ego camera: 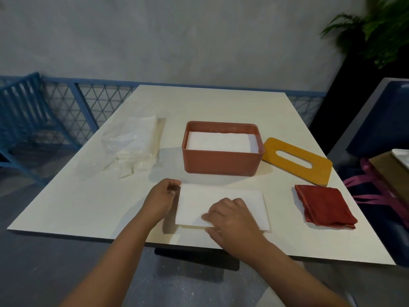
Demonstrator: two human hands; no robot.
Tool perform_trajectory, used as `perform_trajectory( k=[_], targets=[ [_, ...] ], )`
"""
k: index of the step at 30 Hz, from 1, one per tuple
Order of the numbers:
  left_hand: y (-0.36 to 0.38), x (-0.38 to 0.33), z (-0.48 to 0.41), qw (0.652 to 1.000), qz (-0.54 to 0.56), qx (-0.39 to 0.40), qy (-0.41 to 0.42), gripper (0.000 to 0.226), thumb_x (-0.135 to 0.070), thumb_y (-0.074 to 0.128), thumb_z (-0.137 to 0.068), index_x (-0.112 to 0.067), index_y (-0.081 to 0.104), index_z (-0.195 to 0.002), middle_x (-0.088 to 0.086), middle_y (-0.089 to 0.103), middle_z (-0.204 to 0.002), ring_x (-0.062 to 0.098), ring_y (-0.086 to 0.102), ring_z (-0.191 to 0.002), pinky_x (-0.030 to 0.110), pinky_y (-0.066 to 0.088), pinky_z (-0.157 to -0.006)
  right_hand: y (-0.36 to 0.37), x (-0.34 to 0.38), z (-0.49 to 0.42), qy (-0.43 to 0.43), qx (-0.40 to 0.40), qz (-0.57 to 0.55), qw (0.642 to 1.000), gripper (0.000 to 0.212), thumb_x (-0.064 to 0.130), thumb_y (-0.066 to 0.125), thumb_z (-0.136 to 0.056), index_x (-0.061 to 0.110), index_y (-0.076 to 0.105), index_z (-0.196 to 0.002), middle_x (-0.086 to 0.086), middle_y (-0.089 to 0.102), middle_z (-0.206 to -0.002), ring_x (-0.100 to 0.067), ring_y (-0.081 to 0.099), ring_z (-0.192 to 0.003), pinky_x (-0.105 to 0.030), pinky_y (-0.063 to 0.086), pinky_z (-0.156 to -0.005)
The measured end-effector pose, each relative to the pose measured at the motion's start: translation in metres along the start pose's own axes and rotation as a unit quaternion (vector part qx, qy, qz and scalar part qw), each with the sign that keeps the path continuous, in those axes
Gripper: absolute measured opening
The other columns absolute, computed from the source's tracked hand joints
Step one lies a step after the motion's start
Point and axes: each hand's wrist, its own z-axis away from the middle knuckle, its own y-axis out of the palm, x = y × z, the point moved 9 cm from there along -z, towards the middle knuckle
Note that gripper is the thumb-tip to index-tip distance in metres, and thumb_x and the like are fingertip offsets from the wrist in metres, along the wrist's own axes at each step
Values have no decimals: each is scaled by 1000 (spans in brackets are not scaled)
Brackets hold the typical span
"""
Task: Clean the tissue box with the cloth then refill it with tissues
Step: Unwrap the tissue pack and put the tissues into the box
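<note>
Desk (93, 204) first: its near edge runs just under the loose stack of tissues (221, 202), so a careless pull toward the body could tip sheets off onto the floor. The tissue box (221, 160) stands open just beyond the stack, already holding a white layer low inside; a stack set in askew could catch on the rim and crumple. The wooden lid (297, 161) lies to its right, one end against the box, and the folded red cloth (324, 207) sits nearer, right of the stack. A clear wrapper (132, 145) lies well off to the left. The left hand (160, 200) curls its grip around the stack's far-left corner; the right hand (230, 218) lies spread flat on top, holding nothing. Lifting by that one corner would likely let the sheets fan and slide apart.
</note>
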Motion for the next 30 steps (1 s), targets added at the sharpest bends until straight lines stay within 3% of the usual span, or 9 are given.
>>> perform_trajectory(
  k=[3, 7, 14, 20, 23, 25, 27, 30],
  targets=[
    [0, 1, 1, 1000, 17, 16, 6, 25, -2, 47, -91, -14, 61, -107, 0, 64, -107, 19, 59, -101, 29, 48, -85, 2, 7, -1, -24, -46, 5, 999, 8, 16, 68, -72, 22, 73, -76, 5, 67, -73, -17, 60, -66, -25, 45, -58],
    [0, 2, 0, 998, 55, 16, 15, 16, -10, 55, -90, -19, 63, -101, -5, 65, -99, 13, 62, -90, 21, 50, -73, 2, 2, 4, -10, -78, -18, 997, 15, 6, 79, -63, 16, 72, -72, 1, 69, -75, -19, 61, -65, -25, 47, -53],
    [1, 1, 1, 996, 80, 18, 23, 19, -14, 54, -92, -22, 61, -107, -2, 62, -100, 12, 59, -84, 19, 43, -64, 21, -3, 1, 34, -23, 19, 999, 28, 14, 85, -52, 22, 71, -75, 6, 69, -80, -14, 63, -70, -24, 51, -59],
    [8, 3, -4, 999, 40, 25, 7, 20, -23, 54, -92, -16, 61, -109, -1, 63, -108, 17, 60, -97, 28, 48, -82, 19, -7, 0, 64, -35, 49, 996, 19, 20, 81, -61, 23, 69, -75, 6, 68, -81, -14, 63, -72, -27, 51, -62],
    [9, 7, -7, 999, 12, 36, -12, 22, -21, 62, -87, -15, 58, -108, -1, 64, -101, 13, 60, -90, 25, 49, -77, 19, -10, -1, 83, -28, 13, 996, 5, 27, 68, -71, 25, 67, -76, 9, 65, -83, -14, 61, -75, -26, 48, -64],
    [11, 7, -7, 999, 2, 51, -20, 29, -22, 69, -82, -16, 56, -107, -6, 61, -92, 7, 58, -81, 20, 46, -67, 14, -14, -4, 131, -13, -39, 991, 15, 38, 62, -77, 27, 66, -86, 11, 64, -94, -13, 60, -87, -25, 42, -75],
    [15, 6, -6, 997, -2, 72, -25, 38, -24, 76, -75, -15, 56, -106, -6, 63, -90, 5, 59, -78, 17, 44, -60, 12, -25, -13, 179, 24, -70, 981, 33, 42, 58, -86, 26, 59, -114, 8, 56, -122, -15, 50, -114, -32, 34, -95],
    [20, 3, -4, 994, -50, 93, -18, 43, -26, 82, -67, -17, 59, -102, -5, 66, -92, 8, 61, -80, 20, 45, -64, 24, -54, -27, 251, 151, -96, 951, 78, 50, 63, -82, 25, 24, -145, 4, 31, -150, -18, 26, -138, -40, 18, -113]
  ],
)
